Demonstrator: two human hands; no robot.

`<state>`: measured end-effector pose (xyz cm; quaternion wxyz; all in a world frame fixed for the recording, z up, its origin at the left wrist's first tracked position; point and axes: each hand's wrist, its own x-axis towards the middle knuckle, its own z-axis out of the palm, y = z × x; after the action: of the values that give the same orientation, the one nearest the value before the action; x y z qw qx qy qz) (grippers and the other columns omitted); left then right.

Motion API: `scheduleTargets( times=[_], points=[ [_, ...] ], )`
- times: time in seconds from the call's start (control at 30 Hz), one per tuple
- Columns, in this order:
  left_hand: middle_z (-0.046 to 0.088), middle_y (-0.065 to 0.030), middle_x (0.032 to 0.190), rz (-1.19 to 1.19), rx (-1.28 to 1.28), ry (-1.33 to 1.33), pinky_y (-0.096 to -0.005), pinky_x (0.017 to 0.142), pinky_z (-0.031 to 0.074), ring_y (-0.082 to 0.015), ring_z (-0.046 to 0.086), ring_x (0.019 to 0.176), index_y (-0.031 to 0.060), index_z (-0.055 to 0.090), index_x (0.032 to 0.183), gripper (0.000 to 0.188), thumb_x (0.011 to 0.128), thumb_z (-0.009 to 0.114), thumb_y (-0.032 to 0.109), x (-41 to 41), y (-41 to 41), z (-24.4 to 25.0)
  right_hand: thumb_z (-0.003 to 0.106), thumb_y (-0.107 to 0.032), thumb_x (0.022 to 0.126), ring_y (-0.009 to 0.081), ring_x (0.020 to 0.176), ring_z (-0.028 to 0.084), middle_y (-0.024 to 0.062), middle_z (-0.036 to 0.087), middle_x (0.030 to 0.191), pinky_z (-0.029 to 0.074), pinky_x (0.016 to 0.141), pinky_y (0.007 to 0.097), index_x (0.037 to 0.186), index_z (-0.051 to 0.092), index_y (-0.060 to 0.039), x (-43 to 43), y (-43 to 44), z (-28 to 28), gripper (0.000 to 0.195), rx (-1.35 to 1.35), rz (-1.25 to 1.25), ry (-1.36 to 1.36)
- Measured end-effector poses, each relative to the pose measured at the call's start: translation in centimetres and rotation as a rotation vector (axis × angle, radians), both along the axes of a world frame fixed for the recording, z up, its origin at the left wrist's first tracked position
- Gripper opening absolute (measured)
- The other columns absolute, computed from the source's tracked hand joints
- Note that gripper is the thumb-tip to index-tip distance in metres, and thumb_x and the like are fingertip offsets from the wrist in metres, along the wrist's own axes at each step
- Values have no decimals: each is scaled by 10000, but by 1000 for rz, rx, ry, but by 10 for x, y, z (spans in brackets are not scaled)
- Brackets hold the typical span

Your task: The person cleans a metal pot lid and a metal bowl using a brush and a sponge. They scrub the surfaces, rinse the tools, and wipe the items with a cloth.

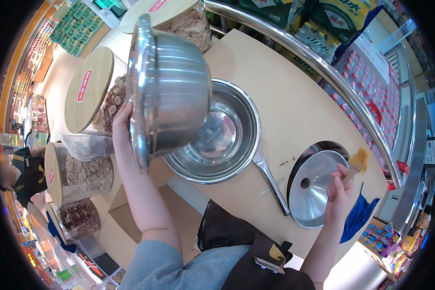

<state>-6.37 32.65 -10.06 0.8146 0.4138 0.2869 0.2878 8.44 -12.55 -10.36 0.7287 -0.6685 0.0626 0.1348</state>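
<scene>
My left hand [123, 121] grips the rim of a large stainless steel bowl [177, 90], tilted on its side above the table. Partly behind it, a second steel bowl [239, 159] stands on the table, its shiny inside showing. In my right hand [339, 186] is a brush [359, 163] with yellowish bristles pointing up and away. Just left of that hand, a metal funnel-like dish [308, 206] with a dark central hole leans over a round dark-edged opening or container. A metal-handled tool [272, 185], its far end by the standing bowl, lies between bowl and dish.
Clear tubs of dried goods with wooden lids [90, 90] line the left. A chrome rail [333, 76] curves past the table's far edge, with packaged bottles [369, 90] beyond. A blue cloth or bag [359, 217] lies at right. Another person [27, 174] stands at far left.
</scene>
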Motion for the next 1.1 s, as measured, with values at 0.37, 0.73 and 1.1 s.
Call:
scheduleTargets(
  times=[0.37,0.73,1.1],
  points=[
    [652,-104,967,253,392,106,-214,735,474,-114,619,822,-49,513,1147,321,845,591,29,21,-24,4,555,-149,895,29,439,295,-38,406,603,217,403,186,812,468,-94,3,-63,-29,132,-5,-31,4],
    [649,-115,993,262,729,98,-213,800,444,-116,606,903,-44,526,1124,300,830,581,-23,42,-105,58,599,-126,841,46,593,457,-17,505,642,330,541,195,760,550,-42,-15,-18,20,127,-323,129,-145],
    [642,-106,998,175,784,-2,-200,793,434,-96,589,905,-42,528,1128,303,831,584,-46,65,-149,72,671,-33,684,137,555,474,57,522,667,359,513,237,794,574,-10,-24,-3,47,149,-578,355,-820]
  ],
)
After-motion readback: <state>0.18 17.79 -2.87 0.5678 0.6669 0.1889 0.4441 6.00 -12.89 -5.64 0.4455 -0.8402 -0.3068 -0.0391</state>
